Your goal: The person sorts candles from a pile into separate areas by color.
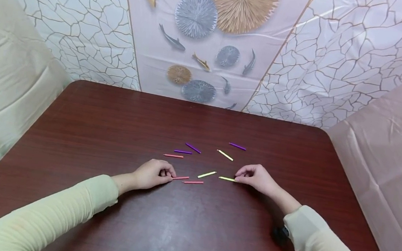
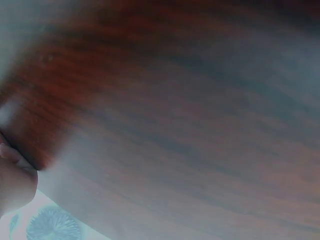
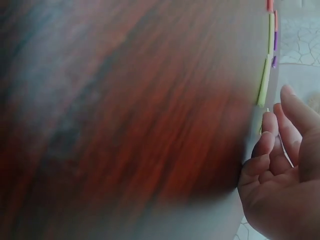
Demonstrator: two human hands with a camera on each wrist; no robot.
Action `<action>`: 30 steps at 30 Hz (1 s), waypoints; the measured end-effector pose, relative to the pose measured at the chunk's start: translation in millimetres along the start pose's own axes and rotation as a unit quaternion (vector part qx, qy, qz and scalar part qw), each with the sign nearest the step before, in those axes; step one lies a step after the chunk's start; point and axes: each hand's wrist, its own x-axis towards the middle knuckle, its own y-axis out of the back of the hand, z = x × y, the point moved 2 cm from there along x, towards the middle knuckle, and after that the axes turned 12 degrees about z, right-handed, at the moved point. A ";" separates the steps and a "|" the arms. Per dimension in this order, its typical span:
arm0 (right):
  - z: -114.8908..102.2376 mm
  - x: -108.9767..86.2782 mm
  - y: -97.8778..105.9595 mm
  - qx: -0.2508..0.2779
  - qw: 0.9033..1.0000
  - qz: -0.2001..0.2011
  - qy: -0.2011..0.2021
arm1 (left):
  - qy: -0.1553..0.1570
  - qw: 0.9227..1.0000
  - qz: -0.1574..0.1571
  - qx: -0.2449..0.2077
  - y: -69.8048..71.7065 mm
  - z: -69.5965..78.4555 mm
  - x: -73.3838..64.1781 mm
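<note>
From my remote post I see two bare hands above a dark reddish table (image 1: 168, 224). The left hand (image 1: 153, 174) pinches the left end of a red stick (image 1: 182, 178) between thumb and finger; a second red stick (image 1: 195, 182) lies just beside it. The right hand (image 1: 258, 179) is at the right end of a yellow stick (image 1: 227, 179), fingers loosely curled; I cannot tell whether they pinch it, since the right wrist view seems to show that end clear. Farther off lie three purple sticks (image 1: 183, 152).

I judge the step to be picking up or setting down single sticks; next calls for a light fingertip hold that spares the neighbours.

The left wrist view is mostly blurred table, the hand cut off at its edge. Fingertips cover the red stick's held end. Pencils or candles, I cannot tell.
</note>
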 end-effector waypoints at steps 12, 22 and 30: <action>-2.7 2.2 -2.8 -0.073 0.997 -0.021 0.029 | 0.003 1.000 -0.002 0.002 1.2 1.4 0.2; -2.7 2.4 -3.3 -0.077 0.996 -0.023 0.029 | -0.011 1.000 0.006 -0.009 2.1 0.2 -0.7; -2.7 0.8 -2.4 -0.064 0.997 -0.013 0.047 | 0.003 0.998 0.058 -0.032 18.4 -2.7 11.7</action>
